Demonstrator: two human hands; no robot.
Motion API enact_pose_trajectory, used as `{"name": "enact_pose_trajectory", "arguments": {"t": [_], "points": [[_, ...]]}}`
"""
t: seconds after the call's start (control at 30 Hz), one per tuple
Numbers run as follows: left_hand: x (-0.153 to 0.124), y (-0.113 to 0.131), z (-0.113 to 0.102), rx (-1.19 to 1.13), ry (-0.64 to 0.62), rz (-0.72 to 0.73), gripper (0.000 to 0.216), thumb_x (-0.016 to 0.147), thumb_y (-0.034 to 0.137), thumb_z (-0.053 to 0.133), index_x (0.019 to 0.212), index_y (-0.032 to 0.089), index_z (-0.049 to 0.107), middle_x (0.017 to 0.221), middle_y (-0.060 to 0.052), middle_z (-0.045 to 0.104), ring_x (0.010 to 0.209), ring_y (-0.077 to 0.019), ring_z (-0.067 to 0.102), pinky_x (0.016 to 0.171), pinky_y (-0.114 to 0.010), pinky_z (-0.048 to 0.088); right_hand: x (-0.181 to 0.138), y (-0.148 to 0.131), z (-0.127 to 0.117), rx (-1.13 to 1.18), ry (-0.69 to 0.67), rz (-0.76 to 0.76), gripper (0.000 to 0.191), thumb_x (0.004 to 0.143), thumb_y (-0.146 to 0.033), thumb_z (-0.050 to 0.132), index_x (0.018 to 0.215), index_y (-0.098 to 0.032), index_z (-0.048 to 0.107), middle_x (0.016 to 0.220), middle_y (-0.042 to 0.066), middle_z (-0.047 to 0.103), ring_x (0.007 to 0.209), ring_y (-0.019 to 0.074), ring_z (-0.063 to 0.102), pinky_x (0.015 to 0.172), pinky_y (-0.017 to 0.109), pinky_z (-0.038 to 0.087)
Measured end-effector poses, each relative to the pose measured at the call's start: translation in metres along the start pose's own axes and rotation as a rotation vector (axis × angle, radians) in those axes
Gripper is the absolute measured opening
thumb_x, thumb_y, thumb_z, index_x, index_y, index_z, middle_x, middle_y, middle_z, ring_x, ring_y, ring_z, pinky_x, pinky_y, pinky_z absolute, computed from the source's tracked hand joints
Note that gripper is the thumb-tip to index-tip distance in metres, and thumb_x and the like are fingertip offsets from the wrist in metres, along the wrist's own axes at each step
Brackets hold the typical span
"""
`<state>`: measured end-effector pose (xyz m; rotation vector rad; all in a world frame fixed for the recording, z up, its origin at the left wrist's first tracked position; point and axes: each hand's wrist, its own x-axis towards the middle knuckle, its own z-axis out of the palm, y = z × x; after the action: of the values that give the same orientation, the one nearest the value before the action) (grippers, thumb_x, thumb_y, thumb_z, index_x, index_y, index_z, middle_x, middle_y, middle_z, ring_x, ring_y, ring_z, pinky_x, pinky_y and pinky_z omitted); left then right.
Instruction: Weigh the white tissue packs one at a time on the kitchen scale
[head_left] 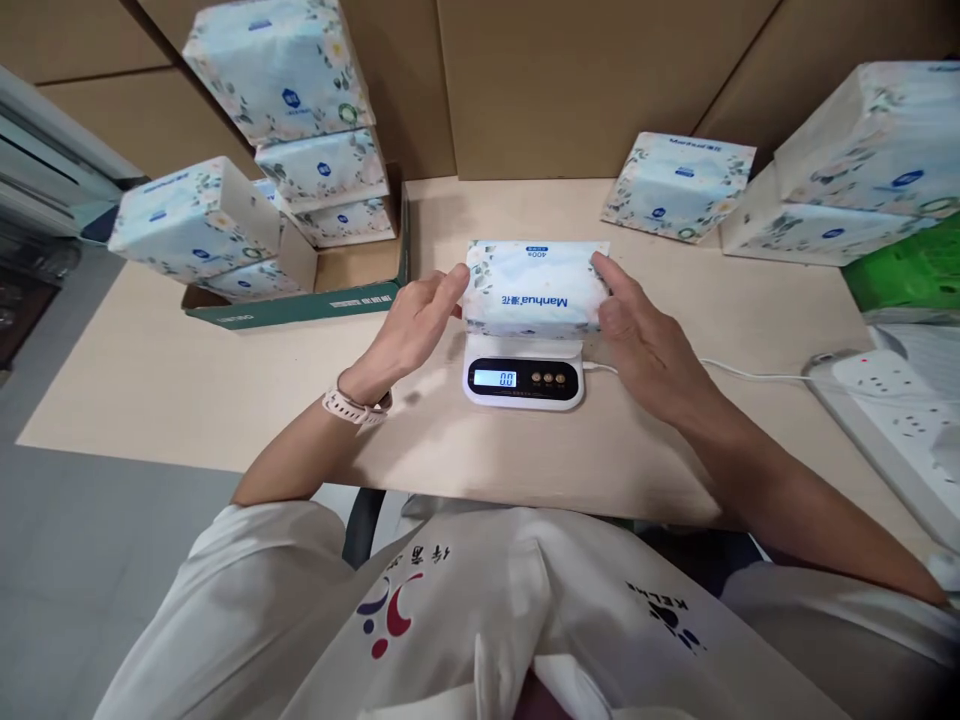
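At the far left corner of the surface (150,380) sits a low open carton (300,305) with green sides. Tissue packs (196,215) are piled in and over it, some tilted, the highest one (279,65) leaning against the cardboard wall behind.

Nearer the middle, the left hand (411,325), a pale watch (351,407) on its wrist, has its fingers spread and pressed flat against the left end of a tissue pack (534,290). This pack lies level at the centre of the surface, long side toward the person, its printed name upside down from here. It is directly above a small white scale (523,378) near the front edge, and covers the pan; whether it rests on the pan or is held just clear I cannot tell, though the lit display (496,378) seems to read zero.

The right hand (643,335) mirrors the left: fingers apart, thumb on the near side, clamped against the pack's right end, so the pack is held between both hands.

A thin white cable (750,374) runs from the scale's right side toward the right edge, where a white power strip (896,405) lies with a red light showing.

Along the far edge to the right, one more pack (679,185) lies tilted near the cardboard, and two bigger stacked packs (847,175) fill the far right corner, with something green (911,275) just beside them.
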<state>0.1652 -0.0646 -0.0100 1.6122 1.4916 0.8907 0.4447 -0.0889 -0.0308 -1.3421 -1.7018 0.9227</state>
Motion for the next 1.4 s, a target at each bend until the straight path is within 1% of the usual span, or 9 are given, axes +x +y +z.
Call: {"name": "enact_pose_trajectory", "arguments": {"t": [0.07,0.17,0.23,0.33,0.47,0.8,1.03,1.23,1.4], "points": [[0.0,-0.01,0.003,-0.05,0.036,-0.027,0.07,0.101,0.077,0.046,0.13,0.021,0.076,0.138,-0.013,0.074,0.136,-0.0362,0.067,0.12,-0.049,0.051,-0.002,0.015,0.001,-0.024,0.059,-0.063,0.058,0.107,-0.065,0.046,0.16,-0.044,0.05,0.168,-0.001,0.054,0.158,0.0332,0.05,0.134,0.064,0.034],[-0.004,-0.03,0.007,-0.248,0.058,-0.043,0.069,0.106,0.071,0.035,0.155,0.029,0.058,0.169,-0.004,0.051,0.162,-0.0313,0.044,0.134,-0.046,0.037,-0.009,0.038,0.004,0.023,0.204,-0.168,0.058,0.11,-0.06,0.041,0.165,-0.041,0.045,0.171,0.004,0.05,0.158,0.0268,0.051,0.134,0.056,0.037],[-0.01,-0.043,0.007,-0.365,0.059,-0.033,0.066,0.108,0.068,0.025,0.162,0.036,0.049,0.178,0.006,0.036,0.17,-0.0244,0.026,0.14,-0.041,0.026,-0.014,0.051,0.006,0.087,0.256,-0.168,0.058,0.111,-0.059,0.039,0.165,-0.04,0.046,0.171,0.005,0.051,0.159,0.0256,0.05,0.135,0.055,0.036],[-0.017,-0.059,0.004,-0.452,0.029,0.021,0.069,0.106,0.074,0.019,0.162,0.044,0.046,0.18,0.015,0.028,0.173,-0.0196,0.015,0.143,-0.038,0.02,-0.016,0.063,0.007,0.197,0.252,-0.123,0.059,0.108,-0.066,0.038,0.162,-0.043,0.05,0.168,0.001,0.055,0.159,0.026,0.05,0.137,0.058,0.033],[-0.02,-0.069,-0.001,-0.517,-0.02,0.067,0.077,0.1,0.086,0.023,0.158,0.044,0.051,0.18,0.015,0.029,0.173,-0.0216,0.012,0.144,-0.041,0.016,-0.014,0.069,0.007,0.348,0.241,-0.104,0.054,0.106,-0.071,0.039,0.151,-0.049,0.061,0.159,-0.007,0.063,0.155,0.023,0.055,0.137,0.055,0.036],[-0.019,-0.074,0.003,-0.641,-0.033,0.091,0.077,0.1,0.087,0.022,0.153,0.042,0.056,0.176,0.013,0.038,0.173,-0.0257,0.01,0.144,-0.044,0.012,-0.015,0.058,0.014,0.464,0.255,-0.054,0.056,0.103,-0.074,0.041,0.14,-0.046,0.071,0.149,-0.004,0.071,0.149,0.0266,0.062,0.13,0.059,0.045],[-0.02,-0.073,0.006,-0.639,-0.069,0.12,0.078,0.1,0.087,0.02,0.155,0.043,0.054,0.177,0.013,0.037,0.173,-0.0267,0.009,0.144,-0.045,0.011,-0.015,0.048,0.013,0.517,0.25,-0.001,0.062,0.102,-0.077,0.034,0.142,-0.044,0.068,0.153,-0.003,0.069,0.15,0.0283,0.059,0.133,0.061,0.038],[-0.021,-0.072,0.009,-0.619,-0.068,0.1,0.082,0.101,0.085,0.013,0.158,0.041,0.051,0.179,0.011,0.034,0.173,-0.0274,0.005,0.144,-0.047,0.008,-0.016,0.045,0.014,0.563,0.235,-0.002,0.054,0.101,-0.078,0.04,0.135,-0.052,0.072,0.148,-0.01,0.071,0.147,0.0236,0.062,0.133,0.055,0.04],[-0.022,-0.068,0.008,-0.604,-0.092,0.107,0.081,0.1,0.086,0.018,0.159,0.041,0.05,0.179,0.012,0.032,0.173,-0.0268,0.006,0.144,-0.045,0.011,-0.016,0.049,0.015,0.543,0.189,-0.043,0.053,0.104,-0.075,0.037,0.14,-0.052,0.069,0.152,-0.012,0.068,0.155,0.0234,0.054,0.139,0.056,0.029]]}}
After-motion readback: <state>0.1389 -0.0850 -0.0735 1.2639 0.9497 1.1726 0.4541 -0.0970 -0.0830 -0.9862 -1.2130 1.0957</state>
